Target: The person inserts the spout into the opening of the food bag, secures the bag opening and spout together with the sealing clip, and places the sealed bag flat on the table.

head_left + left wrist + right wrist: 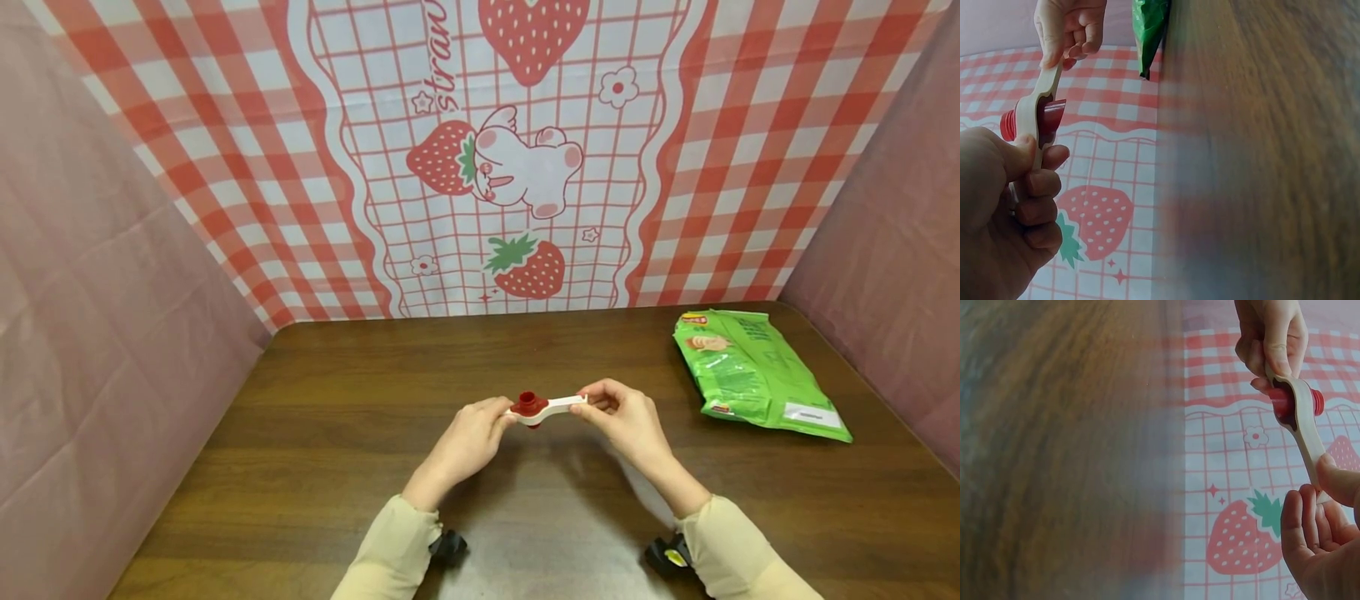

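We see left hand (pixel 471 437) and right hand (pixel 632 427) pinch white tool (pixel 564 404), red piece (pixel 529 404) between; only head view shows green packet (pixel 757 375) whole, right of grip.

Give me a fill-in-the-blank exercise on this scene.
The ridged piece set in the white handle is colored ____.
Between left grip and right grip, the ____ one is nearer that piece.
The green package lies on the person's ____ side.
The fruit printed on the checkered cloth is the ____.

Missing: red; left; right; strawberry.
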A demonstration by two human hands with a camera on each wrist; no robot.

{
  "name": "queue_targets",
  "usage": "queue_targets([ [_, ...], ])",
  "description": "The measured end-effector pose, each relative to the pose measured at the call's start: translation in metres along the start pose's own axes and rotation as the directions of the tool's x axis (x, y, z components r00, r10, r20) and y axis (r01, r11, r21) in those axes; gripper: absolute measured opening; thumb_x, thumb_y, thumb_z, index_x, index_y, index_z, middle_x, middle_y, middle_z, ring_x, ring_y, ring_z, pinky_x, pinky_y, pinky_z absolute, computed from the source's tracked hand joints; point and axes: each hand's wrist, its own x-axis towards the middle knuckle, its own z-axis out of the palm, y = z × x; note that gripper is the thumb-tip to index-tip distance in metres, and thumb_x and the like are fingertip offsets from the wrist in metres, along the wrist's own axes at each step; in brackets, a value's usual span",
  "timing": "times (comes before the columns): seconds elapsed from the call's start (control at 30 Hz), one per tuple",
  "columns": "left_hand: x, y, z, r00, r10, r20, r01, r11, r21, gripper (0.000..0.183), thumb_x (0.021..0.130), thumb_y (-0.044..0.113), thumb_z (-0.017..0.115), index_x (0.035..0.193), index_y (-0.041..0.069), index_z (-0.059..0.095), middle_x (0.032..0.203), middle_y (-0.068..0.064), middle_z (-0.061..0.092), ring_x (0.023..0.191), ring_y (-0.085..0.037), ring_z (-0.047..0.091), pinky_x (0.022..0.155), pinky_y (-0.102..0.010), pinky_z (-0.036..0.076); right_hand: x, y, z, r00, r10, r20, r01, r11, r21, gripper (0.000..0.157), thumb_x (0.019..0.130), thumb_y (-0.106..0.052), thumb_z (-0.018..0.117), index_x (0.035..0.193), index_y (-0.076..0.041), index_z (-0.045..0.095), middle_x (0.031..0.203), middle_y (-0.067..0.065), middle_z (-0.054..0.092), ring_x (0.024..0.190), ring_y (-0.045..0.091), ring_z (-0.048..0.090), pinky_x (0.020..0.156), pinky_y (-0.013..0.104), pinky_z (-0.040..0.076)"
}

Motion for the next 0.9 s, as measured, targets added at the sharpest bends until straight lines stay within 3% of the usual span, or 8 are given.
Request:
queue_targets([
  [0.47,-0.0003,0.0026,0.0003,1.0,-0.002,-0.029,0.002,1.0,0.009,0.012,0.087,0.022,0.047,0.087,0.012,0.054,0.076,0.004,0.055,0.068,-0.008,0.051,0.062,-0.024,0.043,-0.001,-0.0019,0.002,0.999,-0.018,-0.043,0.017,1.0,-0.02,0.021,0.067,-0.027,0.071,0.08,-0.013,0.063,0.068,-0.003,0.06,0.057,0.004,0.054,0.052,0.019,0.044],
  [0.9,-0.001,0.001,0.0042,0.999,-0.045,-0.001,0.045,0.999,0.009,0.013,0.087,0.024,0.046,0.088,0.013,0.054,0.079,0.004,0.055,0.068,-0.008,0.051,0.061,-0.024,0.043,-0.001,-0.0021,0.0028,0.999,-0.035,-0.041,0.034,0.999,-0.028,0.021,0.069,-0.027,0.07,0.083,-0.012,0.063,0.069,-0.002,0.061,0.058,0.005,0.055,0.052,0.019,0.044],
])
